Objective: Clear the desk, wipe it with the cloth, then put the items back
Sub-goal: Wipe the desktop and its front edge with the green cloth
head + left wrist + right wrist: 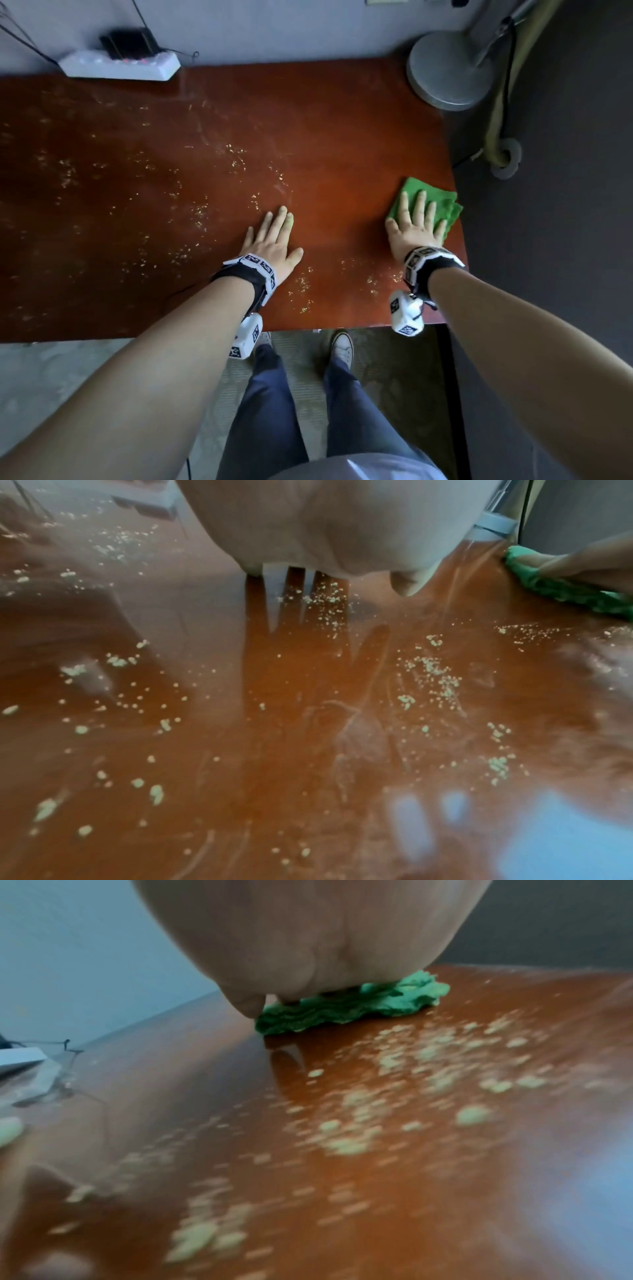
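A reddish-brown desk [342,137] is speckled with pale crumbs [236,161]. A folded green cloth [442,200] lies near the desk's right edge. My right hand [416,222] presses flat on the cloth with straight, spread fingers. My left hand [274,236] lies flat on the bare desk near the front middle, fingers straight. In the right wrist view the green cloth [342,1010] bunches under my palm, with crumbs [349,1145] in front. The left wrist view shows my left hand [325,528] on the desk [274,777] and the green cloth [561,591] at the far right.
A white power strip [120,65] with a black plug sits at the back left against the wall. A round grey lamp base [448,72] stands at the back right corner. The desk's right edge drops to dark floor. My legs and shoes stand below the front edge.
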Demonstrator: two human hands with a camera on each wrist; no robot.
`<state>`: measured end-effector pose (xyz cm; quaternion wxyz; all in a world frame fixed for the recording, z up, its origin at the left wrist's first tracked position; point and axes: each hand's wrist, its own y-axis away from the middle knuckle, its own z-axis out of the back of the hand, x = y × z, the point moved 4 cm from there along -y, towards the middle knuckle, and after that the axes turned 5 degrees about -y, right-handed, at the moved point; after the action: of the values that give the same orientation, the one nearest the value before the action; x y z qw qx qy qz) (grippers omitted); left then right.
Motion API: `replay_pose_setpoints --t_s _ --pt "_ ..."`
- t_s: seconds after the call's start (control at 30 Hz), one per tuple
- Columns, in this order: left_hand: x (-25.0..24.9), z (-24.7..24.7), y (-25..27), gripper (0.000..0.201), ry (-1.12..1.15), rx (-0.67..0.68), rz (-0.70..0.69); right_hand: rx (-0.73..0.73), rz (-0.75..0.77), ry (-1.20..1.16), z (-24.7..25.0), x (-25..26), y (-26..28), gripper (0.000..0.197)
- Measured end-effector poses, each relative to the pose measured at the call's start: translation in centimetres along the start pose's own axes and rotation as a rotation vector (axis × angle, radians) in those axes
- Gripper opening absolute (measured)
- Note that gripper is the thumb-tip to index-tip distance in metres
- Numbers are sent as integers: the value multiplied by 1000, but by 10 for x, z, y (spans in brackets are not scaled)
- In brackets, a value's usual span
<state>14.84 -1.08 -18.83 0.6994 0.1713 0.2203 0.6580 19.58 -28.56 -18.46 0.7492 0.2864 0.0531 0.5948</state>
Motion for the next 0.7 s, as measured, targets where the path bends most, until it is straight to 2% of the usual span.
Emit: replay_pose_setpoints --t_s 0.07,0.1,0.2,0.27,0.3,0.37,0.47,0.53,0.63,0.7 --pt "7 -1 1 69 0 -13 -28 -25 6 24 -14 32 6 68" --pt "15 0 0 67 9 -30 -24 0 71 63 -25 57 12 69" --pt "53 5 -2 66 63 -75 84 160 386 187 -70 133 53 67" --pt "84 10 -4 67 62 -68 125 215 474 242 -88 152 70 63" --pt "98 13 -5 67 43 -57 127 211 475 254 -88 149 67 62" --pt "123 19 -8 67 -2 -41 118 160 385 226 -73 128 48 61" --pt "151 28 -14 66 -1 -40 124 57 112 79 -36 88 14 63" --pt "164 31 -17 66 23 -26 117 25 -15 7 -27 81 1 63" --pt "176 33 -20 64 11 -10 60 -33 -77 -9 -40 124 -3 67" --pt "184 34 -22 64 -5 -16 30 -18 50 57 -66 182 3 69"
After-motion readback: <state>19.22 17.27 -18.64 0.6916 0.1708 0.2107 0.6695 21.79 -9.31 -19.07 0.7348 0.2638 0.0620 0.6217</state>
